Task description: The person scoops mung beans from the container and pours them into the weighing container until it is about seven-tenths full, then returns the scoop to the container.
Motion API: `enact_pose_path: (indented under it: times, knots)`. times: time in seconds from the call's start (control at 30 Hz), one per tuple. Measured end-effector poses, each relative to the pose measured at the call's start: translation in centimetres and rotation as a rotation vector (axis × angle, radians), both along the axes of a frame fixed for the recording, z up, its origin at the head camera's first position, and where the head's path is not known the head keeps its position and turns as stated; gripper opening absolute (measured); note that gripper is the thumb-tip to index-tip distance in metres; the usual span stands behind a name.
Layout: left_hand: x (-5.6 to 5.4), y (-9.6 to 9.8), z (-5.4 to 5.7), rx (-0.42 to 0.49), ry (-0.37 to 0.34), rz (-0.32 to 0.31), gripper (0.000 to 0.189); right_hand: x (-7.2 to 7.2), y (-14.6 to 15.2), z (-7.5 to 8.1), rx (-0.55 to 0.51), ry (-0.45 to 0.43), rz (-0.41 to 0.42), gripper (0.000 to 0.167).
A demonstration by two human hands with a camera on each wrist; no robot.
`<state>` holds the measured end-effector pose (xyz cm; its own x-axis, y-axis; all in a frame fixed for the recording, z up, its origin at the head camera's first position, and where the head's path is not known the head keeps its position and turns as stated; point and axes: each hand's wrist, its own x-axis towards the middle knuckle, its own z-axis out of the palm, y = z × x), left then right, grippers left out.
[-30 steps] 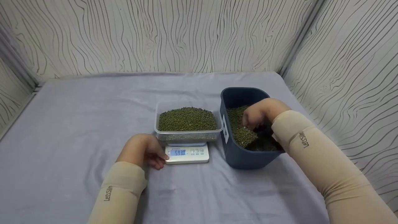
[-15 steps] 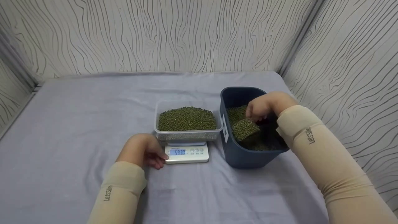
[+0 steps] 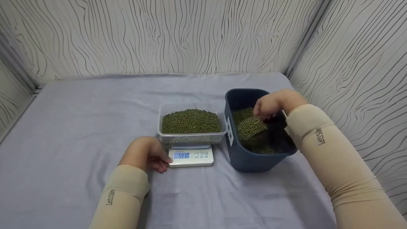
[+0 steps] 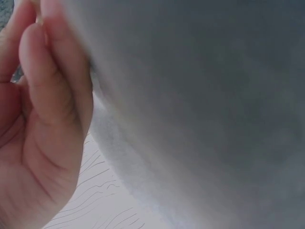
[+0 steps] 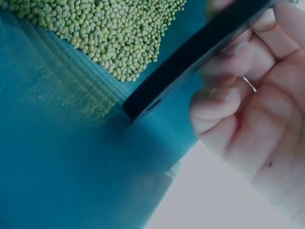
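My right hand grips a scoop by its black handle inside the dark blue bin. A heap of green mung beans fills the scoop's bowl, and more beans lie in the bin beneath it. The thumb of my left hand touches the front left corner of a white digital scale, its other fingers loosely bent beside it. On the scale stands a clear plastic container with a mound of mung beans in it. The display appears to read 593.0.
The bin stands close against the container's right side and has a white label. A pale lilac cloth covers the table. Patterned white panels enclose the back and sides.
My right hand has risen and shifted slightly right and back, bringing the bean-filled scoop up within the bin. The left hand, scale and its reading look the same.
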<state>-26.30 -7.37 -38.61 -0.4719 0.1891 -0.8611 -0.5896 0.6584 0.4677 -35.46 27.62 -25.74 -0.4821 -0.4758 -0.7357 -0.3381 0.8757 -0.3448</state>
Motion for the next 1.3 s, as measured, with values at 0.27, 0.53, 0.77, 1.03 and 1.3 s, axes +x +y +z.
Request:
enact_pose_path:
  times: [0.27, 0.53, 0.77, 1.03, 1.3]
  knots:
    - [0.0, 0.0, 0.0, 0.014, -0.006, 0.002, 0.018, 0.0, 0.1, 0.6, -0.014, 0.017, -0.011, 0.033]
    - [0.1, 0.0, 0.0, 0.015, -0.007, 0.057, 0.015, 0.0, 0.2, 1.4, -0.042, 0.011, -0.057, 0.032]
    - [0.1, 0.1, 0.0, 0.019, 0.002, 0.073, 0.014, 0.1, 0.3, 2.0, -0.054, 0.024, -0.085, 0.031]
    - [0.0, 0.0, -0.1, 0.021, -0.004, 0.064, 0.014, 0.0, 0.6, 2.8, -0.068, -0.009, -0.095, 0.033]
    - [0.1, -0.1, -0.1, 0.022, -0.002, 0.053, 0.015, -0.4, 1.9, 3.0, -0.081, -0.005, -0.162, 0.03]
